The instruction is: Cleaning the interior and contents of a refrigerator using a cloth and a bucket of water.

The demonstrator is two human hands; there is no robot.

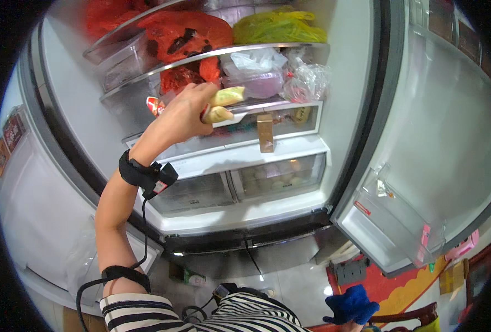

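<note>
My left hand (pixel 189 108) is raised in front of the middle shelf of an open refrigerator (pixel 349 103). It grips yellow wrapped packets (pixel 227 96), whose ends stick out to the right. A red-and-white wrapper end (pixel 153 104) shows on the other side of this hand; I cannot tell whether it belongs to the held packets. Low at the right, my right hand (pixel 353 327) holds a bunched blue cloth (pixel 349 305), which hides its fingers. Behind my left hand lie a red plastic bag (pixel 181 79) and a purple-tinted container (pixel 264 85).
Red (pixel 204 27) and yellow-green plastic bags (pixel 278 27) fill the upper shelf. A slim gold-brown box (pixel 265 133) stands on the white ledge above clear drawers (pixel 278 176). Both doors stand open, with a bin (pixel 390 216) on the right one. A cable runs along my left arm.
</note>
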